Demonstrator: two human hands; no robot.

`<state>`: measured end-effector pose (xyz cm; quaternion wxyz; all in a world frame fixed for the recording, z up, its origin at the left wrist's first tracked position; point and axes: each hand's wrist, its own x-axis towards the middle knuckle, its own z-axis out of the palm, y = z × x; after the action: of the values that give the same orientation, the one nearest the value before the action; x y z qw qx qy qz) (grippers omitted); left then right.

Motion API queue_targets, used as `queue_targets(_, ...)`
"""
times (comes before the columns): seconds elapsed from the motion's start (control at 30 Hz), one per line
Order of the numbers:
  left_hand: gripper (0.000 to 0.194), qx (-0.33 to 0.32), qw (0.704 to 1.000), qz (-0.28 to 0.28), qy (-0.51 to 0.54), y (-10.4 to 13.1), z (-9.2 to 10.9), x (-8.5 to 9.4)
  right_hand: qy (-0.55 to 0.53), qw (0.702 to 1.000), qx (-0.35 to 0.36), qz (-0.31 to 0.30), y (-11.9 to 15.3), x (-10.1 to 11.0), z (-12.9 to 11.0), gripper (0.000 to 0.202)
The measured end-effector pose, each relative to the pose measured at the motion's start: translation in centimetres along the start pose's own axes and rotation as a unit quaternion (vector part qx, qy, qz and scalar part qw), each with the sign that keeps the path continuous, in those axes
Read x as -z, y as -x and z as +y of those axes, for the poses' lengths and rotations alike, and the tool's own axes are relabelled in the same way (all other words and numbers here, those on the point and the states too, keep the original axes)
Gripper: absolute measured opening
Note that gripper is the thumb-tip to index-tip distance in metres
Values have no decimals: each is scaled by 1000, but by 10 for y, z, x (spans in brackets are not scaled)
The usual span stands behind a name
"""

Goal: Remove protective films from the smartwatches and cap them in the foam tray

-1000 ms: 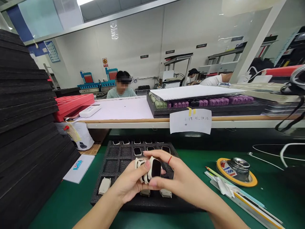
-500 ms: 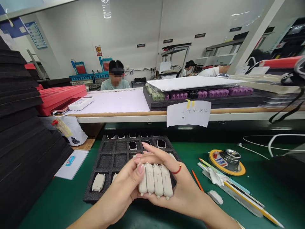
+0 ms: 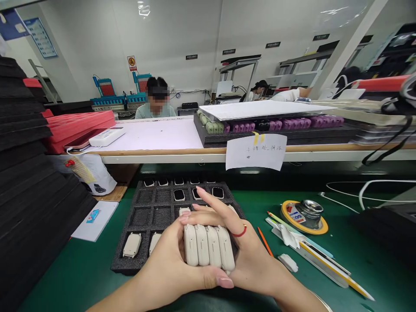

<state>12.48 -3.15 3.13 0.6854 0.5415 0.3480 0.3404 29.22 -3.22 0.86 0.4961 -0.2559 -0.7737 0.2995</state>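
Head view: black stacked sheets (image 3: 35,182) line the bench's (image 3: 58,277) left edge, while both hands (image 3: 172,260) (image 3: 251,255), clasped around four cream, smooth-sided watch cases (image 3: 202,247), hide the foam tray's (image 3: 142,216) near right corner.

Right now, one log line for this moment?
left hand: holding pale watch cases | right hand: holding same cases | foam tray: partly hidden

Right hand (image 3: 249,251) with thin red, gold-accented bracelet (image 3: 241,233), sleeveless forearms (image 3: 130,287).

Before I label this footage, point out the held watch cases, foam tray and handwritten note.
Watch cases (image 3: 211,246): head view, row's middle.
Foam tray (image 3: 126,265): head view, front wall.
Handwritten note (image 3: 256,153): head view, sheet's centre.
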Motion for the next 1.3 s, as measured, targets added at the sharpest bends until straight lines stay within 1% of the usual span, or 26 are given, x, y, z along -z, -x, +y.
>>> queue_targets(0.1,58,11,1000,-5,-15,1,2,2,18,1000,-1,-3,-1,1,-4,84)
queue_targets(0.17,55,9,999,-18,-27,1,3,4,35,999,7,-5,-2,2,-6,86)
queue_targets(0.27,54,-2,998,-40,-38,1,3,5,47,999,21,-14,-3,2,-7,91)
queue_targets(0.33,56,-17,999,-42,-31,1,1,6,61,998,28,-17,-4,2,-7,89)
queue_targets(0.47,57,-41,998,-36,-6,-2,-4,7,106,992,54,-29,-5,0,-9,90)
queue_targets(0.53,53,-39,999,-16,-34,-1,-4,6,140,986,70,-50,-3,1,-14,91)
queue_targets(0.6,48,-52,995,15,-90,2,-2,5,159,984,64,-58,1,4,-20,100)
queue_targets(0.67,44,-82,985,34,-147,6,1,4,131,990,22,-34,4,9,-26,107)
queue_targets(0.7,42,-101,979,37,-171,8,3,4,98,995,-13,-13,6,12,-27,105)
queue_targets(0.77,41,-146,968,42,-202,10,5,3,13,994,-103,13,7,17,-26,91)
queue_targets(0.8,42,-171,961,45,-212,10,5,2,-32,988,-150,10,6,18,-24,88)
queue_targets(0.87,40,-221,949,42,-220,9,5,1,-111,968,-222,-24,3,17,-19,91)
queue_targets(0.93,37,-258,941,25,-219,7,4,0,-136,959,-244,-43,1,12,-15,102)
queue_targets(0.97,33,-268,938,17,-217,7,3,0,-129,961,-243,-37,0,8,-14,107)
queue_targets(1.03,29,-265,939,1,-218,7,1,0,-103,967,-232,-11,0,2,-14,117)
queue_targets(1.07,32,-255,942,0,-219,7,-1,1,-90,970,-225,5,0,0,-15,118)
queue_targets(1.1,38,-241,946,6,-216,8,-2,1,-78,973,-216,20,1,-2,-16,117)
queue_targets(1.13,52,-223,953,16,-205,10,-3,2,-67,977,-201,30,1,-3,-17,117)
queue_targets(1.2,97,-172,973,32,-149,11,-4,4,-42,986,-158,46,2,-3,-18,118)
queue_targets(1.23,115,-139,984,27,-104,11,-4,5,-29,990,-131,49,2,-2,-18,118)
queue_targets(1.27,122,-102,993,8,-56,11,-3,5,-19,993,-102,49,2,-2,-17,116)
queue_targets(1.3,117,-65,998,-23,-13,10,-2,6,-9,996,-73,46,2,-1,-15,114)
